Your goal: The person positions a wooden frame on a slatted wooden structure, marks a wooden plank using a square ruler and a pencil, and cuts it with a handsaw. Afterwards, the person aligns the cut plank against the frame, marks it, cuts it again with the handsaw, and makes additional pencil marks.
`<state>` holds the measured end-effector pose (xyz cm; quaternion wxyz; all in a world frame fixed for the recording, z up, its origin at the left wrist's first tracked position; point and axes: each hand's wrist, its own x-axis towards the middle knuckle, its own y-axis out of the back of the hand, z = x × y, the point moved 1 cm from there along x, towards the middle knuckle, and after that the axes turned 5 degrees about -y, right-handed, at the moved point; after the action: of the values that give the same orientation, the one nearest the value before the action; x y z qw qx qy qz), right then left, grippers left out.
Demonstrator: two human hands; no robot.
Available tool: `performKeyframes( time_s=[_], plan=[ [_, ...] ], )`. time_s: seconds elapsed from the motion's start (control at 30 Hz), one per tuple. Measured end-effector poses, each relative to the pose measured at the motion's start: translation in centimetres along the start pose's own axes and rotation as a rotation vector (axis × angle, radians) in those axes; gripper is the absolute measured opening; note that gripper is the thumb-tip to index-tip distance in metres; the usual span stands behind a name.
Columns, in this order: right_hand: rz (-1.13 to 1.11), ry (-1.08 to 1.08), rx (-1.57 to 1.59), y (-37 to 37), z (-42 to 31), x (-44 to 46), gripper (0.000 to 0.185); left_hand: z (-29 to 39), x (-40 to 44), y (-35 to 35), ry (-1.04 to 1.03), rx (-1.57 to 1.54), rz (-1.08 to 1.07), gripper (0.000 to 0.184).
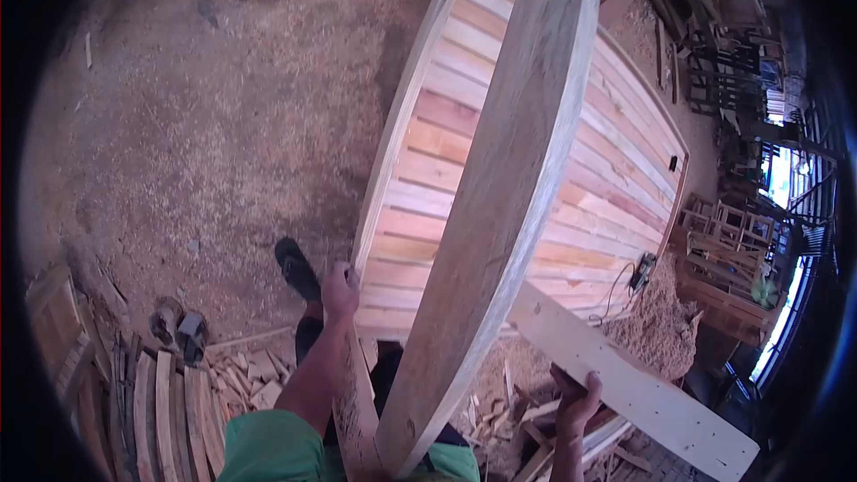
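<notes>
My right hand (pixel 578 400) grips the lower edge of a pale wooden plank (pixel 638 393) dotted with small dark marks. The plank slants down to the right, its upper end hidden behind a beam. That long, thick wooden beam (pixel 500 187) crosses the view close to me, from the top down to my body. My left hand (pixel 339 290) is closed beside the near left edge of a large slatted wood panel (pixel 420 170); whatever its curled fingers hold is hidden. Below my left forearm, another narrow board (pixel 357 419) runs towards my body.
A corded power tool (pixel 641 272) lies at the panel's right corner, beside a sawdust heap (pixel 656 330). Curved timber pieces (pixel 170 411) and offcuts (pixel 259 375) cover the floor at lower left. Stacked wooden frames (pixel 728 241) stand along the right.
</notes>
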<state>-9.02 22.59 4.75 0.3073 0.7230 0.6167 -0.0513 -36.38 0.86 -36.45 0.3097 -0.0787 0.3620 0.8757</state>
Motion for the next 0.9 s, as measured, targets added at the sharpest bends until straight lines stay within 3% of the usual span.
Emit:
performKeyframes(
  time_s=[0.17,0.3,0.37,0.5,0.6,0.67,0.73,0.83,0.9],
  plan=[
    [0.032,-0.023,0.007,0.3,0.2,0.4,0.064,5.0,2.5,0.2,0.11,0.12,-0.233,0.034],
    [0.065,-0.049,0.015,0.3,0.2,0.2,0.064,9.4,6.2,0.4,0.254,0.174,-0.41,0.062],
    [0.094,-0.017,0.053,0.6,1.2,0.4,0.063,9.9,8.4,-0.7,0.293,0.075,-0.402,0.066],
    [0.087,0.021,0.104,0.5,1.7,0.1,0.063,14.8,14.1,-1.1,0.171,0.329,-0.324,0.081],
    [0.124,0.006,0.155,2.1,3.5,0.1,0.064,16.6,19.3,-3.6,-0.223,0.543,0.114,0.073],
    [0.146,-0.016,0.172,3.0,4.8,0.2,0.058,15.9,24.7,-5.4,-0.163,0.297,0.036,0.075],
    [0.165,-0.041,0.157,4.0,6.0,0.0,0.053,20.8,27.8,-5.1,-0.057,0.241,-0.029,0.077],
    [0.17,-0.092,0.06,5.5,7.6,-0.7,0.046,23.3,31.8,-5.7,-0.132,0.275,-0.021,0.083],
    [0.144,-0.132,-0.106,6.5,8.5,-1.1,0.042,24.3,33.1,-6.1,-0.164,0.35,-0.01,0.069]
  ],
)
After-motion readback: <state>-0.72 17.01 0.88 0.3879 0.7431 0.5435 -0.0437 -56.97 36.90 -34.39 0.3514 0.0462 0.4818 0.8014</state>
